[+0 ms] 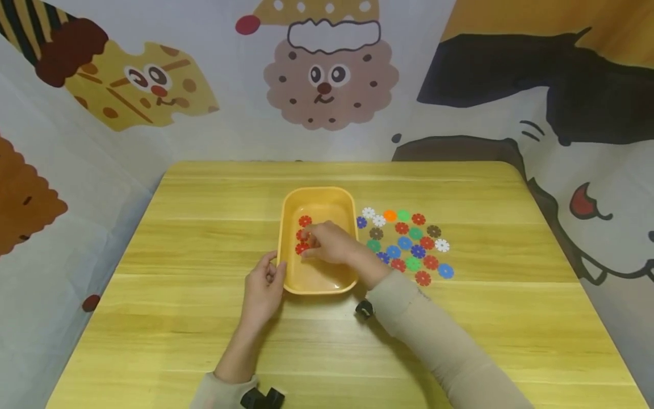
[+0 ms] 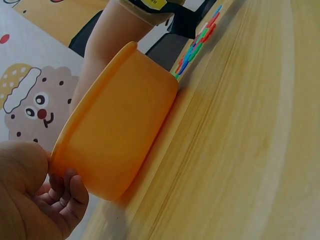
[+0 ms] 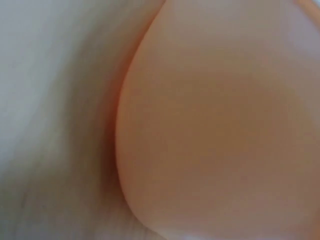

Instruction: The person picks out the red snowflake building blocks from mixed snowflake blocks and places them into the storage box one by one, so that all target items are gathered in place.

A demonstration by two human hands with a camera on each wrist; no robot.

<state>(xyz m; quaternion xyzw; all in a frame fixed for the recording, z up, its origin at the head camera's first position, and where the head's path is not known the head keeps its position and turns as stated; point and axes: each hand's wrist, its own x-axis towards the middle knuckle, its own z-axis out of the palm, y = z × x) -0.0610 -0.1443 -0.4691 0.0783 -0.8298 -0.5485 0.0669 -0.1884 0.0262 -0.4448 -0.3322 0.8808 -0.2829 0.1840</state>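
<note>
A yellow-orange tray (image 1: 327, 284) stands on the table, with red flower-shaped discs (image 1: 305, 221) in a column in its left half. The left hand (image 1: 264, 291) holds the tray's left rim; in the left wrist view that hand (image 2: 45, 195) has its thumb at the rim and curled fingers against the outer wall (image 2: 120, 120). Inside the tray, the right hand (image 1: 332, 243) has its fingertips at the red discs, thumb and forefinger apart; whether it pinches one cannot be told. The right wrist view shows only the tray's blurred wall (image 3: 215, 130) close up.
Several loose flower discs in red, blue, green, white, brown and orange (image 1: 390, 216) lie on the wooden table (image 1: 204, 210) just right of the tray. A cloth with cartoon figures (image 1: 332, 85) hangs behind the table and along its sides.
</note>
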